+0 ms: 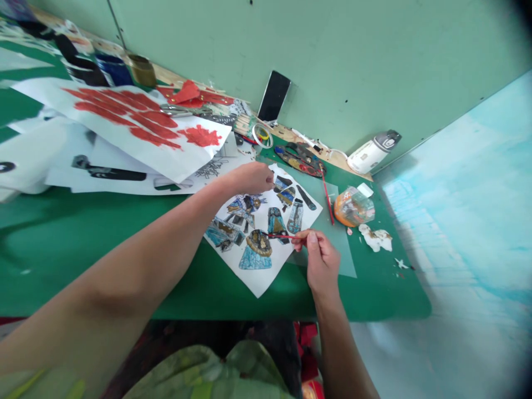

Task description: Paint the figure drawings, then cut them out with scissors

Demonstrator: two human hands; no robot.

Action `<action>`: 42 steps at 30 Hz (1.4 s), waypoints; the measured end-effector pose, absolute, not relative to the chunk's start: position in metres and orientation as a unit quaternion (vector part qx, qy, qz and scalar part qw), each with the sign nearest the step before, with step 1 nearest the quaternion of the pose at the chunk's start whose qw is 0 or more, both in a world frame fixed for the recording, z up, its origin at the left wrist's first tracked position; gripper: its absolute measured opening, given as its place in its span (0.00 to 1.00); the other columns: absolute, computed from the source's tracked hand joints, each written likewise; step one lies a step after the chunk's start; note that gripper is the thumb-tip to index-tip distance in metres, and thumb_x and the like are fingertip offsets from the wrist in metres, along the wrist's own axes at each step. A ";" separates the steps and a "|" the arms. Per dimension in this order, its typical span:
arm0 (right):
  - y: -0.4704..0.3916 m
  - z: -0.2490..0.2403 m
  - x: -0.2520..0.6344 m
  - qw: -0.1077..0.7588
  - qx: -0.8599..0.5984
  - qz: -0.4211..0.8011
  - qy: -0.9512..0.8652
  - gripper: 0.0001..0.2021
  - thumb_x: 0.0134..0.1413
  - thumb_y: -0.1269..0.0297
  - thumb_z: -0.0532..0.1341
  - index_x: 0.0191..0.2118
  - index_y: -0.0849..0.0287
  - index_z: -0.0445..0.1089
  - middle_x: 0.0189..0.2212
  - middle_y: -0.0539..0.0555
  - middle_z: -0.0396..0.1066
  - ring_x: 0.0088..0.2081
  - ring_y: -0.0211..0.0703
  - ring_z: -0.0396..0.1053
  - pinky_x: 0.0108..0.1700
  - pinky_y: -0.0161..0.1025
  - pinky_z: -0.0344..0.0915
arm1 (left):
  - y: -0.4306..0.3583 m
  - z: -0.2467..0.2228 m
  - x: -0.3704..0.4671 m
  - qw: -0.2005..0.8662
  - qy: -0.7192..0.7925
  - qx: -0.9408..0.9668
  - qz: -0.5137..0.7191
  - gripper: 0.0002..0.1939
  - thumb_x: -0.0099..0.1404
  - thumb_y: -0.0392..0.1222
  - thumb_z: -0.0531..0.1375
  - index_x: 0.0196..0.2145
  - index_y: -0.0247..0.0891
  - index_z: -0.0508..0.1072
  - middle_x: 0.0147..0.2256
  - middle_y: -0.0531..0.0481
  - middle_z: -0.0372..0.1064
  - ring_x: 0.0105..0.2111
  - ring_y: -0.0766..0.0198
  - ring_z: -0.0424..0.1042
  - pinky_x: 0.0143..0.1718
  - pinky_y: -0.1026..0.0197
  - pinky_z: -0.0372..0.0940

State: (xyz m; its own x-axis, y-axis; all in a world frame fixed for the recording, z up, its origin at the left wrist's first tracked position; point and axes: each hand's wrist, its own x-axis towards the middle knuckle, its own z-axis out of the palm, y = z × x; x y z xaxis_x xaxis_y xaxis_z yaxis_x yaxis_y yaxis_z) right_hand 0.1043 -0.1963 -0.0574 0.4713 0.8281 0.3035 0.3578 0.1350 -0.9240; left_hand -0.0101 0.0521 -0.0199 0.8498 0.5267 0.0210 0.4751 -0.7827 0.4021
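Observation:
A thin red paintbrush (285,236) is pinched in my right hand (322,257), its tip on a painted, bell-shaped figure near the lower part of a white sheet of paper (258,281). Several figures in blue, brown and black cover that sheet. My left hand (254,178) rests at the sheet's upper left edge, fingers curled and closed; whatever may be under the fingertips is hidden. A second red brush (327,197) leans from the paint-covered palette (300,159) beyond the sheet. Right of the sheet stands a clear plastic cup (354,206) with orange at its base.
Sheets with red paint strokes (137,119) lie on the left of the green table (103,233). Paint jars (142,70) stand along the back. A phone (275,95) leans on the wall, and a white bottle-like appliance (372,152) is at back right. Crumpled white tissue (376,238) lies beside the cup.

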 end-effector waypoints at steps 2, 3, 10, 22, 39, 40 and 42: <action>-0.196 -0.058 0.105 0.590 -0.622 0.194 -0.476 0.15 0.71 0.59 0.55 0.36 0.56 0.74 0.28 0.51 0.75 0.30 0.40 0.71 0.36 0.38 0.68 | 0.052 -0.020 -0.010 0.195 0.266 0.942 0.067 0.12 0.63 0.43 0.56 0.31 0.39 0.78 0.32 0.46 0.77 0.30 0.61 0.70 0.31 0.60 0.57; -0.197 -0.059 0.105 0.592 -0.621 0.191 -0.478 0.15 0.71 0.59 0.54 0.36 0.56 0.74 0.28 0.51 0.75 0.30 0.40 0.71 0.36 0.37 0.68 | 0.052 -0.020 -0.010 0.195 0.265 0.942 0.067 0.12 0.63 0.44 0.56 0.31 0.39 0.78 0.32 0.46 0.77 0.30 0.61 0.70 0.30 0.60 0.57; -0.196 -0.060 0.105 0.605 -0.604 0.183 -0.486 0.14 0.72 0.61 0.54 0.37 0.56 0.74 0.28 0.50 0.74 0.30 0.39 0.71 0.36 0.37 0.68 | 0.052 -0.020 -0.010 0.195 0.266 0.942 0.067 0.11 0.62 0.42 0.56 0.31 0.37 0.78 0.29 0.45 0.75 0.27 0.63 0.67 0.29 0.60 0.55; -0.195 -0.062 0.106 0.595 -0.608 0.193 -0.489 0.14 0.72 0.61 0.54 0.38 0.56 0.75 0.29 0.50 0.76 0.30 0.39 0.72 0.36 0.37 0.68 | 0.053 -0.021 -0.010 0.191 0.269 0.942 0.066 0.12 0.62 0.42 0.56 0.31 0.38 0.78 0.31 0.45 0.76 0.28 0.62 0.68 0.30 0.59 0.56; -0.195 -0.061 0.104 0.600 -0.605 0.196 -0.486 0.14 0.72 0.61 0.54 0.37 0.56 0.74 0.29 0.51 0.76 0.30 0.39 0.72 0.35 0.37 0.69 | 0.055 -0.023 -0.008 0.184 0.269 0.943 0.067 0.13 0.62 0.44 0.56 0.34 0.38 0.80 0.35 0.44 0.78 0.32 0.59 0.72 0.32 0.59 0.59; -0.196 -0.061 0.105 0.600 -0.604 0.196 -0.487 0.14 0.72 0.61 0.54 0.37 0.56 0.74 0.29 0.51 0.76 0.30 0.39 0.72 0.35 0.37 0.69 | 0.055 -0.023 -0.008 0.184 0.269 0.943 0.067 0.13 0.62 0.44 0.56 0.34 0.38 0.80 0.35 0.44 0.78 0.32 0.59 0.72 0.32 0.59 0.59; -0.197 -0.061 0.104 0.599 -0.600 0.197 -0.492 0.14 0.72 0.62 0.54 0.37 0.56 0.74 0.29 0.51 0.76 0.29 0.39 0.71 0.35 0.37 0.68 | 0.055 -0.023 -0.008 0.184 0.270 0.943 0.066 0.13 0.62 0.44 0.56 0.34 0.38 0.80 0.35 0.44 0.78 0.32 0.59 0.72 0.32 0.60 0.59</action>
